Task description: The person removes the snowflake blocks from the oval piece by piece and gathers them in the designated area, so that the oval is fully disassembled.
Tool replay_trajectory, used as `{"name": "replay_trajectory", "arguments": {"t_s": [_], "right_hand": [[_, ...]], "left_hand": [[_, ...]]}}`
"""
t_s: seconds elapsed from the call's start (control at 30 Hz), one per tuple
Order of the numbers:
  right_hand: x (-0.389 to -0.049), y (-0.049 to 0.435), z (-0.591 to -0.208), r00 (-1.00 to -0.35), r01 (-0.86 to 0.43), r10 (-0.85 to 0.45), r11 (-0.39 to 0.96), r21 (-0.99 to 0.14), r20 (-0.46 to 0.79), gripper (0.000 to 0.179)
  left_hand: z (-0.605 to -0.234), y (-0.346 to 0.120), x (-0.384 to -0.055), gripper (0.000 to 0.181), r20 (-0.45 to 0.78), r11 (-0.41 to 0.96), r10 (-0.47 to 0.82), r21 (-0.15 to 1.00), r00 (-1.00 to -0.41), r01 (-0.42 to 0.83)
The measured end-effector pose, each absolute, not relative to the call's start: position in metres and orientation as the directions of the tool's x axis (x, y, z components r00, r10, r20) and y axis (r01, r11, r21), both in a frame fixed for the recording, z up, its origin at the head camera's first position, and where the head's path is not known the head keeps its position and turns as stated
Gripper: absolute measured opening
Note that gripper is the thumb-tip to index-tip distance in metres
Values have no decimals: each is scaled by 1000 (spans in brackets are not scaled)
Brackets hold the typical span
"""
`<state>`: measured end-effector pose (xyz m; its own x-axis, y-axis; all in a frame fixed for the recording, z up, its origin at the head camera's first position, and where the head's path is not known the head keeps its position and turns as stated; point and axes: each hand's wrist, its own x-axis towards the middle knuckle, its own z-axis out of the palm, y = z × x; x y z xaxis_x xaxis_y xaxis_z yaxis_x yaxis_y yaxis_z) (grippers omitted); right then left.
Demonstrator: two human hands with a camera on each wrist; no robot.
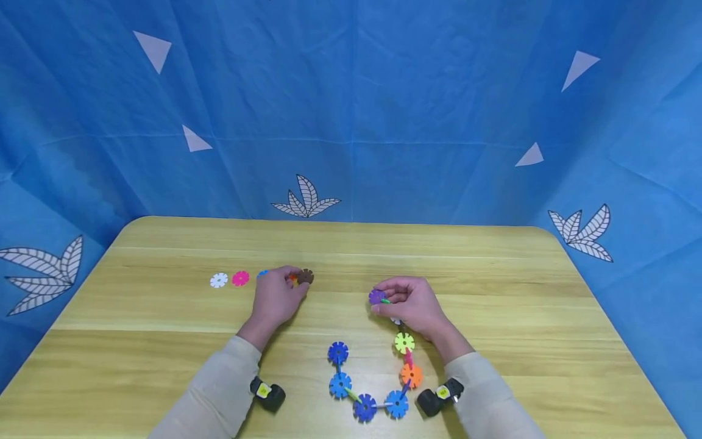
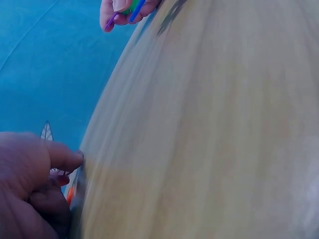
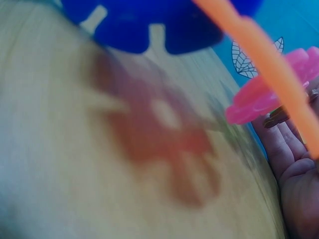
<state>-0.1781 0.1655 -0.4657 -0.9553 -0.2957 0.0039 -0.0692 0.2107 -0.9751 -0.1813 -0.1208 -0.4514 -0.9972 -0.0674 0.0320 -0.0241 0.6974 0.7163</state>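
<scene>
My right hand [image 1: 411, 303] pinches a purple notched plastic disc [image 1: 376, 297] with a green disc [image 1: 386, 300] beside it. From there a chain of joined discs curves down the table, through a yellow-green disc [image 1: 404, 342], an orange disc [image 1: 411, 375] and several blue ones, up to a dark blue end disc [image 1: 338, 352]. Over the row of loose discs, my left hand [image 1: 278, 296] has thumb and forefinger at the edge of a brown disc [image 1: 306, 277]. An orange disc [image 1: 293, 278] shows between these fingers, partly hidden by the hand.
Left of my left hand lie a white disc [image 1: 219, 280], a pink disc [image 1: 240, 278] and a half-covered blue disc [image 1: 262, 274]. The wooden table [image 1: 493, 262] ends at a blue cloth backdrop [image 1: 351, 110]. Cameras sit on both wrists.
</scene>
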Motion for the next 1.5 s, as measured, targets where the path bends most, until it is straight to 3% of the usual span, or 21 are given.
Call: {"name": "replay_trajectory", "arguments": {"t_s": [0.57,0.93,1.27,1.5], "right_hand": [[-179,165,-466,-948,-72,-318,177,-982,12,37],[-178,163,-469,-912,-128,-406,162,-979,52,46],[-177,163,-467,-905,-141,-421,158,-977,63,31],[-176,165,-467,-907,-153,-414,167,-974,72,13]], "left_hand": [[-451,-120,-183,37,20,712,-43,702,-999,-17],[-452,-97,-170,42,175,603,-14,787,-985,131],[-448,-69,-156,44,170,462,222,849,-960,257],[-450,-63,-156,46,140,442,279,859,-950,256]]}}
